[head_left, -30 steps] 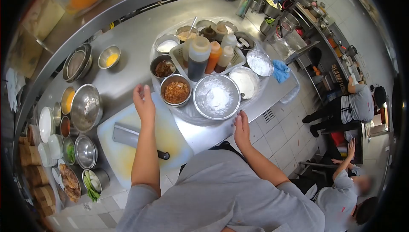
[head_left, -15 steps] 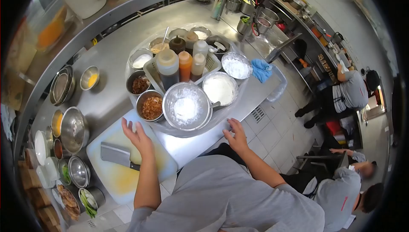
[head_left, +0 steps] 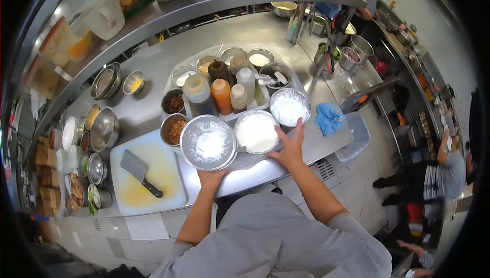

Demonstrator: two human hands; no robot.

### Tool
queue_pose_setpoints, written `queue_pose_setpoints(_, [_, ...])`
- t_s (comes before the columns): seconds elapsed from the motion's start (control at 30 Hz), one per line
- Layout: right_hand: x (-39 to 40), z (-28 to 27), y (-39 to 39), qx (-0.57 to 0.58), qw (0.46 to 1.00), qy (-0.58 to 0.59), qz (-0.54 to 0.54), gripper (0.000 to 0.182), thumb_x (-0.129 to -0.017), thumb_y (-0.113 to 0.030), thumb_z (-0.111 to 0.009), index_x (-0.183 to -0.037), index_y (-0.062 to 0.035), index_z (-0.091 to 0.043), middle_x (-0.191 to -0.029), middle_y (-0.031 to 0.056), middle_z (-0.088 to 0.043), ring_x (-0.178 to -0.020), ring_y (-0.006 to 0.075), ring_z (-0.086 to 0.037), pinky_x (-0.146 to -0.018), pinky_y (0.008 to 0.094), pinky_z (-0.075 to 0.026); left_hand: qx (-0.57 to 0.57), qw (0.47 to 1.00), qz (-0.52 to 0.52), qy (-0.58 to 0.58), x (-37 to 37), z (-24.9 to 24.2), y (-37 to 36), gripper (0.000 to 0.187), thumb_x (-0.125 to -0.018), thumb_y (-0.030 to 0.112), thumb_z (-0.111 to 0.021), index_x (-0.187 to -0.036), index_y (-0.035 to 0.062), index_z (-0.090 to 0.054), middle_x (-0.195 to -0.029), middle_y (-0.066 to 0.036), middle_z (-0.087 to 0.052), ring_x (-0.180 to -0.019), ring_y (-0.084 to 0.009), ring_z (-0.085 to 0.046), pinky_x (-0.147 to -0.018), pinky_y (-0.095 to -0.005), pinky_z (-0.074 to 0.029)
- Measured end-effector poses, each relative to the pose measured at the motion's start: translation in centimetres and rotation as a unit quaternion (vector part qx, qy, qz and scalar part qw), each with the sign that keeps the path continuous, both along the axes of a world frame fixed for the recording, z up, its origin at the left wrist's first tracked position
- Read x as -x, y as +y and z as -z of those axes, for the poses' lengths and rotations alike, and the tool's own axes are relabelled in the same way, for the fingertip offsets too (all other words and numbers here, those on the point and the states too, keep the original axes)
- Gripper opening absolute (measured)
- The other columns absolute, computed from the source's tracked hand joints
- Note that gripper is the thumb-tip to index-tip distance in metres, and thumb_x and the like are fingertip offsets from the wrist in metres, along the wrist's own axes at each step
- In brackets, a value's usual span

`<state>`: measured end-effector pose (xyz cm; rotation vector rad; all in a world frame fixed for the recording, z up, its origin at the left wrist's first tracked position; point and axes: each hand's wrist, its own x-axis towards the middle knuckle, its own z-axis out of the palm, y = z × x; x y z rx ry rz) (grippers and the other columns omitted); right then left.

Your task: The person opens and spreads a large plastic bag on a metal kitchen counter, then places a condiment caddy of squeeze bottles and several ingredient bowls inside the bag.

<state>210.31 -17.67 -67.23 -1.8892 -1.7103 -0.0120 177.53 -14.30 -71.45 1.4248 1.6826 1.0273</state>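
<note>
A metal bowl or sieve with white powder sits at the near edge of a group of containers. My left hand is against its near side, fingers mostly hidden beneath the rim. To the right, a bowl of white liquid touches the fingers of my right hand. That hand is spread, its longer fingers reaching to the near rim of another bowl of white powder. Plastic film lies around and under the bowls. Behind them, squeeze bottles stand in a basket.
A cleaver lies on a cutting board at left. Several metal bowls line the table's left side. A blue cloth rests near the right edge. A shelf spans the back; other people stand at right.
Both hands, earlier raised and apart from the bowls, have come forward onto them. My left hand moved right to the powder bowl. The head view has shifted.
</note>
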Motion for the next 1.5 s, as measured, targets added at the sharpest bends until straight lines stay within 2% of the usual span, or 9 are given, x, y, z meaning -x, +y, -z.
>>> queue_pose_setpoints(0.1, [-0.8, 0.6, 1.7, -0.037, 0.998, 0.039, -0.043, 0.093, -0.044, -0.04, -0.101, -0.126, -0.0205, -0.061, -0.165, 0.0374, -0.004, -0.148, 0.0662, -0.01, -0.118, 0.0766, -0.016, -0.015, 0.993, 0.108, 0.046, 0.0, -0.3, 0.9, 0.074, -0.057, 0.028, -0.098, -0.123, 0.0075, -0.071, -0.125, -0.01, -0.073, -0.119, -0.0264, -0.066, -0.108, -0.0396, -0.049])
queue_pose_setpoints(0.4, [-0.1, 2.1, 2.9, -0.064, 0.995, 0.053, -0.05, 0.089, -0.048, -0.044, -0.098, -0.122, -0.0164, -0.056, -0.148, 0.0291, -0.03, -0.142, 0.0624, -0.019, -0.115, 0.0821, -0.011, 0.03, 0.976, 0.192, 0.097, 2.4, -0.3, 4.9, 0.085, -0.055, 0.034, -0.099, -0.13, 0.0105, -0.068, -0.131, -0.01, -0.07, -0.125, -0.0276, -0.063, -0.111, -0.0384, -0.046])
queue_pose_setpoints(0.53, [-0.4, 1.5, 3.7, -0.066, 0.997, 0.03, -0.039, 0.091, -0.048, -0.043, -0.099, -0.123, -0.0167, -0.055, -0.149, 0.0293, -0.029, -0.142, 0.0611, -0.02, -0.115, 0.082, -0.011, 0.035, 0.971, 0.235, 0.034, 1.5, -0.9, 7.0, 0.098, -0.056, 0.045, -0.098, -0.141, 0.0152, -0.061, -0.144, -0.008, -0.062, -0.139, -0.028, -0.051, -0.121, -0.042, -0.032])
queue_pose_setpoints(0.77, [-1.7, 1.4, 6.5, -0.049, 0.998, 0.031, -0.007, 0.094, -0.046, -0.04, -0.099, -0.126, -0.0182, -0.053, -0.151, 0.0265, -0.028, -0.142, 0.0645, -0.018, -0.113, 0.0824, -0.016, -0.034, 0.961, 0.239, 0.132, 0.2, 0.8, 11.1, 0.101, -0.055, 0.032, -0.1, -0.144, 0.0112, -0.057, -0.145, -0.009, -0.06, -0.135, -0.0293, -0.054, -0.118, -0.0417, -0.04])
queue_pose_setpoints(0.83, [-2.4, 1.4, 7.9, -0.037, 0.999, 0.025, 0.003, 0.095, -0.046, -0.039, -0.099, -0.127, -0.0192, -0.053, -0.152, 0.0259, -0.027, -0.142, 0.0658, -0.017, -0.112, 0.0824, -0.018, -0.013, 0.956, 0.255, 0.148, -0.2, 1.8, 12.9, 0.113, -0.055, 0.062, -0.092, -0.151, 0.02, -0.053, -0.157, -0.006, -0.05, -0.153, -0.0298, -0.028, -0.123, -0.0522, -0.003])
queue_pose_setpoints(0.97, [-4.0, 1.1, 10.8, -0.023, 0.999, 0.02, 0.014, 0.096, -0.046, -0.036, -0.1, -0.128, -0.0198, -0.052, -0.154, 0.0261, -0.026, -0.143, 0.065, -0.018, -0.114, 0.0785, -0.02, -0.024, 0.955, 0.255, 0.149, -1.9, 1.2, 15.6, 0.115, -0.054, 0.063, -0.092, -0.154, 0.0226, -0.05, -0.158, -0.008, -0.049, -0.153, -0.032, -0.029, -0.122, -0.0568, -0.005])
queue_pose_setpoints(1.03, [-5.2, 0.7, 12.7, -0.007, 0.999, 0.019, 0.025, 0.095, -0.047, -0.035, -0.1, -0.127, -0.0187, -0.05, -0.154, 0.0273, -0.027, -0.143, 0.0615, -0.023, -0.119, 0.0752, -0.017, -0.047, 0.946, 0.246, 0.205, -4.0, -1.1, 16.7, 0.107, -0.052, 0.036, -0.099, -0.147, 0.0139, -0.055, -0.148, -0.009, -0.058, -0.143, -0.0291, -0.047, -0.124, -0.0434, -0.022])
queue_pose_setpoints(1.1, [-7.4, 0.7, 15.3, 0.019, 0.999, 0.021, 0.032, 0.093, -0.049, -0.035, -0.1, -0.128, -0.0217, -0.054, -0.158, 0.0194, -0.025, -0.147, 0.0656, -0.012, -0.106, 0.0806, -0.029, -0.022, 0.947, 0.248, 0.203, -6.3, -1.5, 18.9, 0.108, -0.052, 0.037, -0.099, -0.148, 0.014, -0.055, -0.149, -0.008, -0.058, -0.144, -0.0292, -0.046, -0.124, -0.0431, -0.022])
queue_pose_setpoints(1.5, [-12.1, -0.7, 24.6, 0.109, 0.989, -0.001, 0.099, 0.093, -0.055, -0.035, -0.1, -0.132, -0.0222, -0.05, -0.16, 0.0167, -0.024, -0.148, 0.0613, -0.017, -0.105, 0.0835, -0.032, -0.005, 0.945, 0.241, 0.219, -12.7, -2.0, 28.5, 0.119, -0.051, 0.059, -0.094, -0.154, 0.0198, -0.048, -0.156, -0.007, -0.052, -0.151, -0.0276, -0.036, -0.119, -0.0584, -0.017])
